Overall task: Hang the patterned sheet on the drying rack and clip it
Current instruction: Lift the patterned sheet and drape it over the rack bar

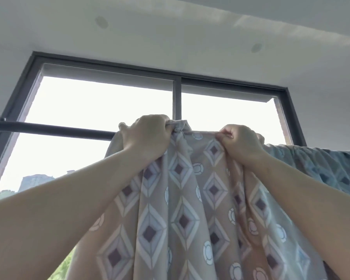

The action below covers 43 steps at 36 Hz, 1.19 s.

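Hanging step, seen from below against a bright window (101, 102): the patterned sheet (182, 199) is being drawn over the dark rail of the drying rack (59, 129), and the clipping has not begun, since no clip is in view. The left hand (148, 136) has its fingers curled tight round a bunched fold of the sheet's upper edge, right at the rail. The right hand (238, 142), just to the right of it, pinches the same edge between thumb and curled fingers. The stretch of cloth between the two hands lies taut along the top. To the left of the left hand the rail is bare; to the right of the right hand, cloth lies draped over the rail and runs out of frame, apparently the same sheet in shadow. By judgement, the next move calls for spreading the gathered fold leftward along the bare rail so that the cloth hangs flat, and then for freeing one hand to fetch a clip while the other keeps the edge from slipping. The sheet is thin and soft, falling in long vertical folds towards the viewer; it is tan, printed with rows of pale nested diamonds with dark centres and small round flower-like motifs between them.
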{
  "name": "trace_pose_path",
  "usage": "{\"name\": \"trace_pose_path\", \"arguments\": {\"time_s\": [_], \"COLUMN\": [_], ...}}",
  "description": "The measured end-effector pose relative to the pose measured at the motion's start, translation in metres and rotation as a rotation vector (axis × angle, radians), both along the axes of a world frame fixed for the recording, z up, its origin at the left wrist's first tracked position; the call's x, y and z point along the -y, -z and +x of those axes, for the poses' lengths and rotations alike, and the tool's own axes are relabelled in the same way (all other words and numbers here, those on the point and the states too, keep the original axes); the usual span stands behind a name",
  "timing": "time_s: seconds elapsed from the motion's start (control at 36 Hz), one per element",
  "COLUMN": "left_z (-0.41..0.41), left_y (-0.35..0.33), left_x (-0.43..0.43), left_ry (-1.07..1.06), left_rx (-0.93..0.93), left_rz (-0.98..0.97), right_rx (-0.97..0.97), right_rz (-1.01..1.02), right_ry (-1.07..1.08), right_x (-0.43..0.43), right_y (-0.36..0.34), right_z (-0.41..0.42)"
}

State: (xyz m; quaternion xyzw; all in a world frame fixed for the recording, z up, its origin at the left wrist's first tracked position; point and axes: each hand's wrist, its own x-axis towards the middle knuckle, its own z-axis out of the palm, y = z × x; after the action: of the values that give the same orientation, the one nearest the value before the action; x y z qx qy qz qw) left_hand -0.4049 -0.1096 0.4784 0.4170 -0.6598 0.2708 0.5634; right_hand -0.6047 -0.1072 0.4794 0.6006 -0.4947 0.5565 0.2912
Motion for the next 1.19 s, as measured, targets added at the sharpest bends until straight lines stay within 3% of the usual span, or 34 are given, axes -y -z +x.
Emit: {"name": "trace_pose_path", "arguments": {"time_s": [0.36, 0.5, 0.58, 0.61, 0.67, 0.72, 0.75, 0.94, 1.08, 1.14, 1.19], "left_z": [-0.006, 0.002, 0.006, 0.004, -0.003, -0.008, -0.009, 0.009, 0.006, -0.002, -0.007], "left_y": [-0.021, -0.015, -0.014, -0.014, -0.013, -0.011, -0.011, -0.008, -0.002, -0.001, 0.001], "left_x": [-0.001, -0.007, -0.008, -0.008, -0.009, -0.009, -0.009, -0.005, -0.007, -0.01, -0.012], "left_ry": [0.269, 0.284, 0.27, 0.257, 0.211, 0.164, 0.149, 0.083, 0.099, 0.077, 0.06], "left_rx": [-0.094, -0.035, -0.018, -0.015, -0.01, 0.004, 0.017, 0.005, 0.001, 0.009, 0.021], "left_rz": [0.043, 0.036, 0.082, 0.095, 0.099, 0.098, 0.1, 0.073, 0.042, 0.056, 0.054], "right_rx": [0.204, 0.283, 0.203, 0.15, 0.039, -0.055, -0.087, 0.047, 0.115, 0.101, 0.01], "right_rz": [0.009, 0.09, 0.052, -0.002, -0.039, 0.084, 0.11, -0.05, -0.026, -0.06, -0.101], "right_ry": [0.309, 0.406, 0.466, 0.404, 0.087, -0.185, -0.218, 0.04, 0.237, 0.306, 0.23], "right_x": [-0.007, -0.018, -0.021, -0.022, -0.024, -0.021, -0.018, -0.013, -0.02, -0.022, -0.026], "right_y": [0.006, 0.007, 0.006, 0.006, 0.006, 0.008, 0.009, 0.013, 0.016, 0.014, 0.014], "right_z": [-0.058, -0.067, -0.056, -0.046, -0.017, 0.009, 0.016, -0.031, -0.056, -0.043, -0.022]}}
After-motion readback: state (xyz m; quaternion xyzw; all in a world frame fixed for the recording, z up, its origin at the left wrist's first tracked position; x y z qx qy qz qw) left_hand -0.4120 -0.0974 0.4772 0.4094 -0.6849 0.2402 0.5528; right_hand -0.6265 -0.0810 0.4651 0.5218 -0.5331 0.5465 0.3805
